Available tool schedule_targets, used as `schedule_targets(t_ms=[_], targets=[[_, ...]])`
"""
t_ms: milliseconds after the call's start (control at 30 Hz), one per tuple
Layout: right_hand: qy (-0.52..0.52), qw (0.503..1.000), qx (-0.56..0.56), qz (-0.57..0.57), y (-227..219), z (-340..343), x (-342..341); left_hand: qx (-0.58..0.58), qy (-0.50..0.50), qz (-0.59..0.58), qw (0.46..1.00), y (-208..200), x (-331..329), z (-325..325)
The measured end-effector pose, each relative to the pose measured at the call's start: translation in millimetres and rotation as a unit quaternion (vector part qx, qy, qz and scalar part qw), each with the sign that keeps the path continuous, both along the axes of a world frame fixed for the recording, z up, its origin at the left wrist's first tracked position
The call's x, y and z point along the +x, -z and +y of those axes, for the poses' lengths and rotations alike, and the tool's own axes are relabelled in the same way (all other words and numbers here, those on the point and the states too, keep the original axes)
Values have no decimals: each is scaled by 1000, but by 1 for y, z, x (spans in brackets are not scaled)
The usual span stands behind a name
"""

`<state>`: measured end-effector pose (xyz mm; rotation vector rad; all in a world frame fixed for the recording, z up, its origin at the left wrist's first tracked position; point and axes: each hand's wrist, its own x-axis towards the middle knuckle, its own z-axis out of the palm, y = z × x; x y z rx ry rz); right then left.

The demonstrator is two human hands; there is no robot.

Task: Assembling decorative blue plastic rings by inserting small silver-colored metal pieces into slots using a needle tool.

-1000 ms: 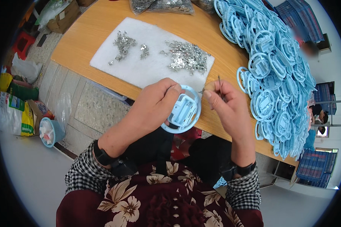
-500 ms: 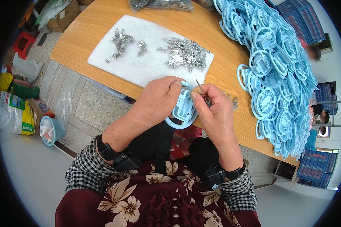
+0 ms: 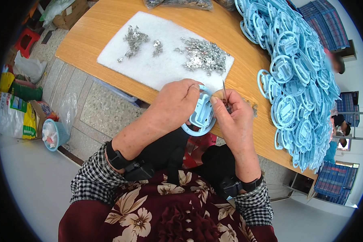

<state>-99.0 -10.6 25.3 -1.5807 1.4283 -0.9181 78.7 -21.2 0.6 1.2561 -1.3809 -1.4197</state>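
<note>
My left hand (image 3: 177, 101) is closed on the upper left rim of a light blue oval plastic part (image 3: 201, 113), which has a raised block in its middle. It is held tilted in front of the table edge, above my lap. At the part's right rim, my right hand (image 3: 234, 117) pinches a thin pointed metal tool (image 3: 224, 89), its tip pointing up and away. Some small grey pieces seem to sit behind the curled right fingers, mostly hidden. Beyond both hands, small silvery metal pieces (image 3: 205, 56) lie in separate piles on a white foam sheet (image 3: 125, 74).
A tall heap of similar blue plastic parts (image 3: 290, 80) covers the table's right side. Clear bags of metal pieces (image 3: 185, 4) lie at the far edge of the wooden table (image 3: 84, 40). A blue basket (image 3: 62, 135), sacks and a red stool (image 3: 26, 42) stand on the left floor.
The metal tool has turned more upright in my right hand. Both hands and the blue part sit slightly farther right, and the whole view has shifted a little too.
</note>
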Motion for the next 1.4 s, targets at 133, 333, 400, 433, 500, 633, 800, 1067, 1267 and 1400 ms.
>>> schedule_targets(t_ms=[133,333,400,433,500,633,800,1067,1267,1400], targets=[[11,1000,-6,9,1,1,-2,21,5,11,1000,-6,-2,1],[-1,953,-215,215,2,13,12,-6,-1,-27,1000,2,-3,1],[-23,927,-296,229,9,17,11,1,0,-20,1000,1,-3,0],[-23,927,-296,230,10,20,9,7,2,-14,1000,0,-3,0],[-77,925,-273,254,9,27,2,-1,2,-17,1000,5,-3,-1],[-87,963,-151,205,-13,31,-6,-5,-7,-20,1000,8,-2,-1],[-67,956,-158,239,-17,26,-19,-8,-1,-24,1000,6,-3,-1],[-95,977,-17,193,-32,27,-28,-19,1,-33,999,2,-2,-1],[-66,935,-81,340,-30,29,-26,-15,4,-50,999,4,-4,-2],[-89,889,-193,405,-28,27,-23,-49,-9,-80,996,6,-3,-2]])
